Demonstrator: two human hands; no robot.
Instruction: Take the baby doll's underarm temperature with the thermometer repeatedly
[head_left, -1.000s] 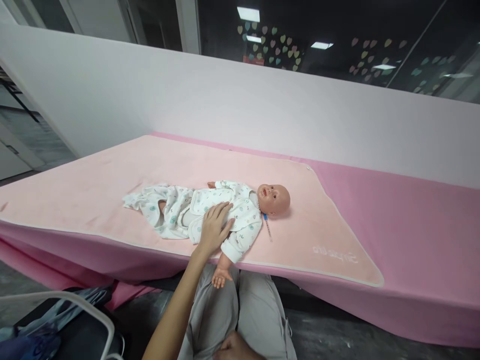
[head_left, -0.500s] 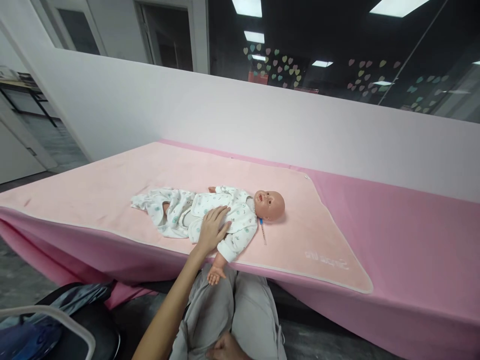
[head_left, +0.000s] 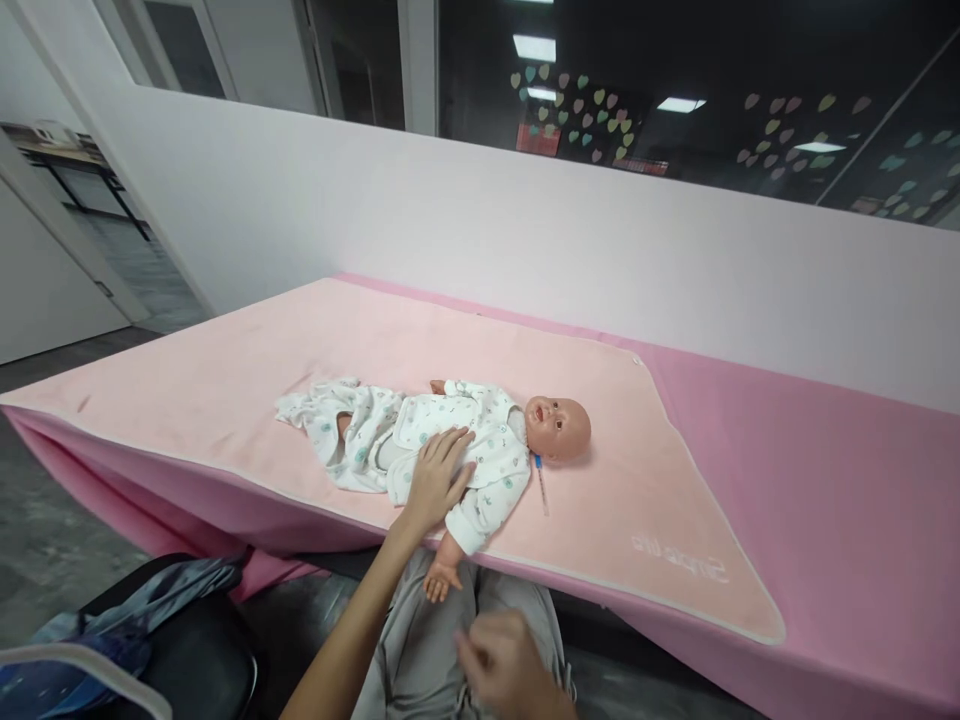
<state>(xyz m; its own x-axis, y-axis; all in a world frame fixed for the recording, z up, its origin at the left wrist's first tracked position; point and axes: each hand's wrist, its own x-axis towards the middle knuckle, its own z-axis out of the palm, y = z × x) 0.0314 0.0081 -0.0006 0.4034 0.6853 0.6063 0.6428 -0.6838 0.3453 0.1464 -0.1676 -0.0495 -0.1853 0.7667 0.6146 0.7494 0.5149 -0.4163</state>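
Observation:
A baby doll (head_left: 559, 428) in a white patterned outfit (head_left: 487, 460) lies on its back on the pink mat (head_left: 645, 480), head to the right, one arm hanging over the table's front edge. My left hand (head_left: 439, 478) rests on the doll's belly, fingers spread out flat. Above my lap is my right hand (head_left: 506, 660), curled and blurred; whether it holds anything cannot be made out. Beside the doll's neck lies a thin clear stick with a blue end (head_left: 541, 485), touched by neither hand.
A deeper pink cloth (head_left: 847, 480) covers the table beneath the mat. Behind it stands a low white wall (head_left: 525, 230). At the lower left is a black chair (head_left: 202, 650) with clothing on it.
My right hand has risen from my lap towards the table edge. The camera view has shifted slightly. My left hand stays on the doll's belly.

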